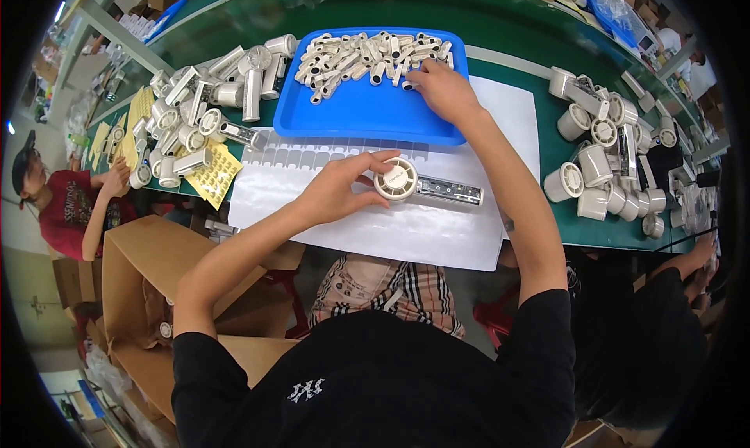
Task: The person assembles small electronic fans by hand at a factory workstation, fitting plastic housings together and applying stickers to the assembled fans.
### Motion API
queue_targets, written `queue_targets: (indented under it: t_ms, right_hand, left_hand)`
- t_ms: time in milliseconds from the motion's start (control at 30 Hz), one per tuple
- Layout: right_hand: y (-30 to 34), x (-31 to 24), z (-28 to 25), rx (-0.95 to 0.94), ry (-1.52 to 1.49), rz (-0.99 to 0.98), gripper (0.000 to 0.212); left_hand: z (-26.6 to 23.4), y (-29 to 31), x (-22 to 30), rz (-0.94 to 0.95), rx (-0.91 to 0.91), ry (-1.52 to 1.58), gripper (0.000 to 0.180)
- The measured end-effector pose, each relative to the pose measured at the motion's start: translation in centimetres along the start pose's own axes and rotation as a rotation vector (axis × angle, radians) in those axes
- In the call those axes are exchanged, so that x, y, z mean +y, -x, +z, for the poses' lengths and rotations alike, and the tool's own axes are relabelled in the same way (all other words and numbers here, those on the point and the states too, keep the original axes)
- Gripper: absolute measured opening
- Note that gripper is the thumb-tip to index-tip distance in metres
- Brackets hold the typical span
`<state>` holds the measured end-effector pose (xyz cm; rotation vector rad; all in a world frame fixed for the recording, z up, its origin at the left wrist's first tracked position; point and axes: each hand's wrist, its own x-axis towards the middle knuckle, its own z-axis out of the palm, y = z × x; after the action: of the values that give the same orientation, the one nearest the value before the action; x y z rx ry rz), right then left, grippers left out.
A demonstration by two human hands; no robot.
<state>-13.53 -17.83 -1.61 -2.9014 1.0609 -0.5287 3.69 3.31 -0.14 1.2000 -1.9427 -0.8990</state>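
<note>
My left hand [337,190] grips the round head of a white handheld fan [396,179] between thumb and fingers. The fan lies across the white sheet [375,241], its handle pointing right, with the inner parts of the handle exposed. Beyond it, my right hand [444,92] reaches over the right side of a blue tray [359,126]. Its fingertips are closed on a small white plastic piece [408,85] with a dark end. Many similar small white pieces [351,57] are heaped along the tray's far side.
White fans are piled on the green table at left [187,120] and right [601,151]. Yellow sheets [211,174] and a strip of grey stickers [305,155] lie nearby. A cardboard box [156,253] stands lower left. One person [66,206] sits at left, another [641,339] at right.
</note>
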Motion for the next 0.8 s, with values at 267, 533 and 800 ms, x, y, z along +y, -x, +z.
queue_targets:
  t_ms: [267,533,800]
  right_hand:
    - [1.0,0.0,-1.4,0.252,-0.205,-0.044,0.021]
    - [7.8,-4.6,-9.3,0.163,-1.428,0.312,0.030]
    - [13.9,-6.3,-10.6,0.099,-1.689,0.379,0.039]
  left_hand:
    - [-0.1,-0.1,0.2,0.117,0.014,-0.116,0.061]
    - [0.3,0.6,-0.6,0.116,0.080,-0.049,0.059]
    - [1.1,0.3,-1.0,0.157,0.132,-0.072,0.053]
